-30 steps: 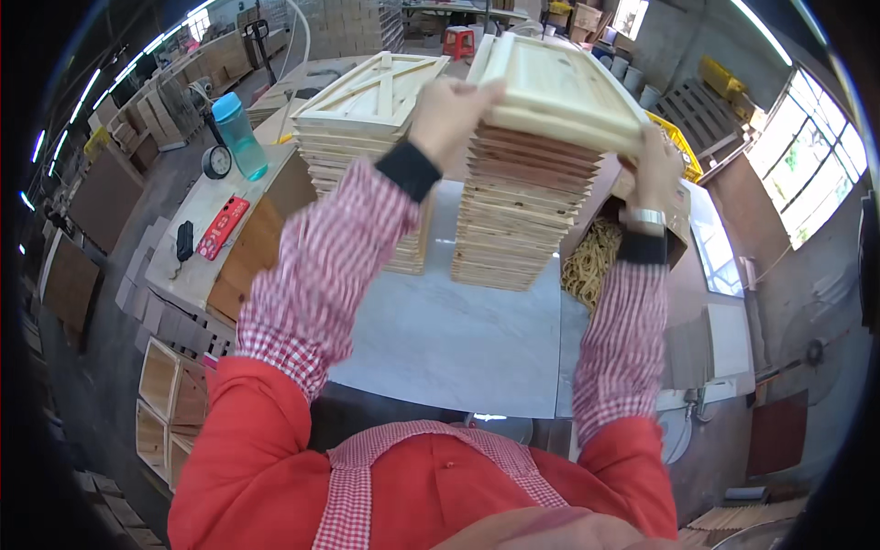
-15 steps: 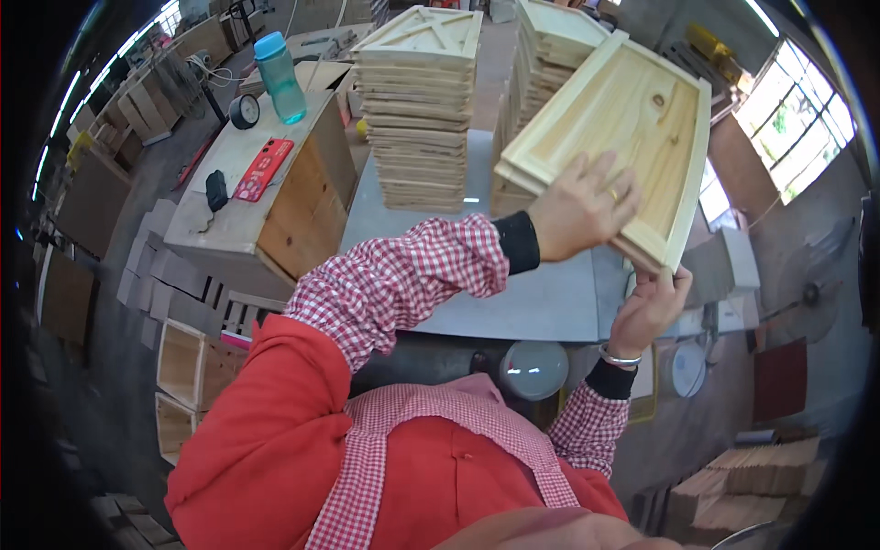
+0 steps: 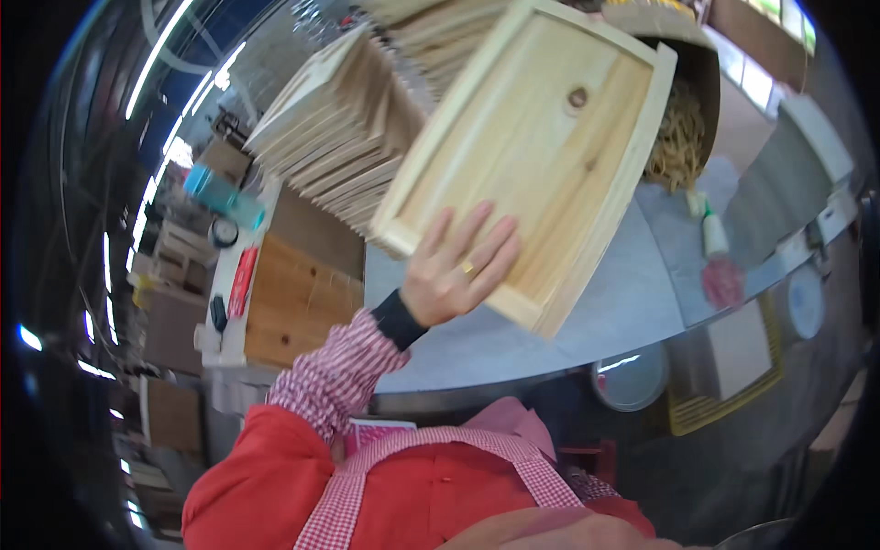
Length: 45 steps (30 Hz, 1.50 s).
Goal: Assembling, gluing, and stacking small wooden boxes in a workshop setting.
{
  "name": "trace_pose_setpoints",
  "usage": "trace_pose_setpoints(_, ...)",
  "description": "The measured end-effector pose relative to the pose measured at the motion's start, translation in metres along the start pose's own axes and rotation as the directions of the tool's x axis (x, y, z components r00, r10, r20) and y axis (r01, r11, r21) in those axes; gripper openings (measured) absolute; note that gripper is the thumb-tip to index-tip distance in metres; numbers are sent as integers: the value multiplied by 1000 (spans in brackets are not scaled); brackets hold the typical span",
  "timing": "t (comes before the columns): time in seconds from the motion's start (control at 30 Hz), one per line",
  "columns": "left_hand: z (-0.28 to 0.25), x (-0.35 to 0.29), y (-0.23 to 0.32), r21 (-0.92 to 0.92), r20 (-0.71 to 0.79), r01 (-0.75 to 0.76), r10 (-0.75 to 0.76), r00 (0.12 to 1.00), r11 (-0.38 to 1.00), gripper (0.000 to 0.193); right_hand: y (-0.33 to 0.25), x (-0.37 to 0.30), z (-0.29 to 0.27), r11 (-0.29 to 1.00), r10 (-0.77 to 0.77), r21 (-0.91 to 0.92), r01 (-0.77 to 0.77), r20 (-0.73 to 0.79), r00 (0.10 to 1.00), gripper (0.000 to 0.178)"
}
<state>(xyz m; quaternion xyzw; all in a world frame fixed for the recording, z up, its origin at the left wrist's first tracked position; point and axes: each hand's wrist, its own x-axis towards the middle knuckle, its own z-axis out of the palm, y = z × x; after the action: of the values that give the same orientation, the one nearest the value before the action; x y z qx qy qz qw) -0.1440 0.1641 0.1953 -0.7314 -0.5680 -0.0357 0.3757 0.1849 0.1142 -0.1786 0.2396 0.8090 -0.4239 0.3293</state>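
Note:
A pale wooden framed panel with a dark knot slants across the middle of the view. My left hand, a ring on one finger, grips its near-left edge, fingers spread over the face; the thumb is hidden. My right hand is out of view; only a bit of its checked sleeve shows low at the right. Behind the panel, to the left, stands a tall stack of wooden panels. Another stack is partly covered by the panel.
Beneath lies a grey-blue table. A box of tan bands, a glue-like bottle and a pink bundle are to the right. A wooden cabinet with a blue bottle stands left. Below the table's edge is a round tub.
My right hand has let go of the panel's near corner and left the view. My left hand stays on the panel. The whole view has turned and shifted toward the right.

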Motion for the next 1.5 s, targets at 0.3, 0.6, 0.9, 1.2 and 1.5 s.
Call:
trace_pose_setpoints(0.3, 16, 0, 19, -277, 94, 37, -12, 996, 960, 29, 69, 173, 69, 991, -24, 130, 20, 30, 999, 26)
trace_pose_setpoints(0.6, -24, -16, 30, -567, 177, 272, -208, 962, 778, 30, 118, 184, 12, 999, 46, -23, -48, -86, 995, 26)
trace_pose_setpoints(0.9, -46, -127, 140, -797, 507, 426, -858, 88, -427, 32, 162, 90, -82, 994, 95, 96, -49, -556, 826, 26)
trace_pose_setpoints(1.2, 48, -180, 278, -435, 886, -480, -457, -78, -762, 46, 52, -75, -200, 881, -196, -91, 464, -963, 185, 16)
trace_pose_setpoints(1.5, 59, -180, 303, -426, 902, -359, -422, -94, -831, 50, -31, 67, -313, 683, -690, -665, 302, -723, -29, 31)
